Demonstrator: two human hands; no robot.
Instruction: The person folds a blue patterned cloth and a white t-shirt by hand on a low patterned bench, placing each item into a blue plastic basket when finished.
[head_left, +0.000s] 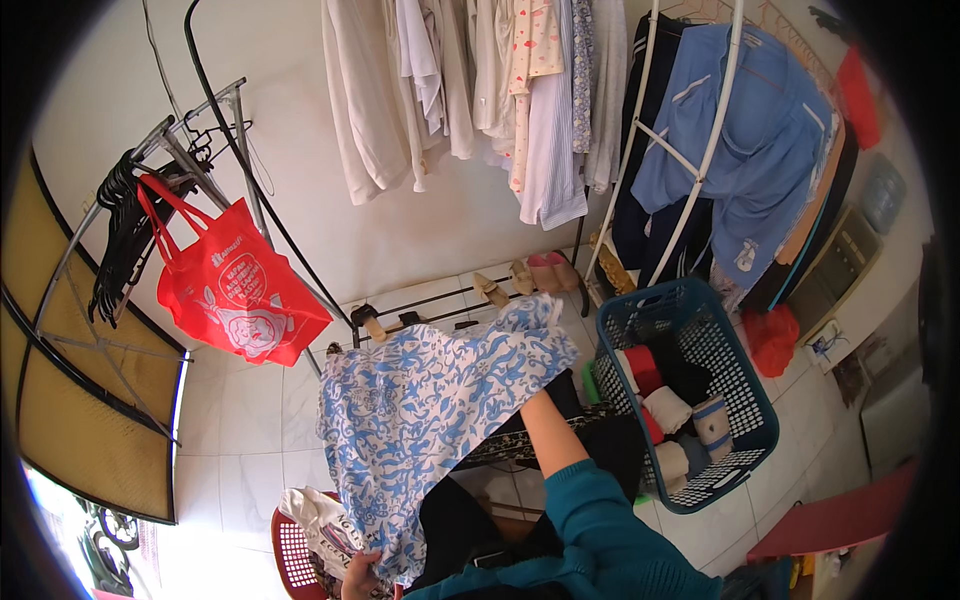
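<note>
A white garment with a blue leafy print (427, 397) is spread out in front of me, its far edge rumpled. At its near left corner, my left hand (361, 576) grips the cloth between its fingers. My right forearm (553, 431), below a teal knitted sleeve (600, 510), reaches in under the garment. Cloth covers the right hand itself, so its fingers are hidden. Beneath the print lies dark patterned fabric (499, 446). A red plastic basket (289, 551) stands by my left hand, with a white printed cloth (322, 521) over its rim.
To the right, a blue perforated laundry basket (750, 457) holds several rolled cloths (667, 409). A low shoe rack (427, 304) runs along the wall. Clothes hang above it and on a white-framed rack (712, 135). A red tote bag (244, 292) and black hangers (131, 232) hang at left.
</note>
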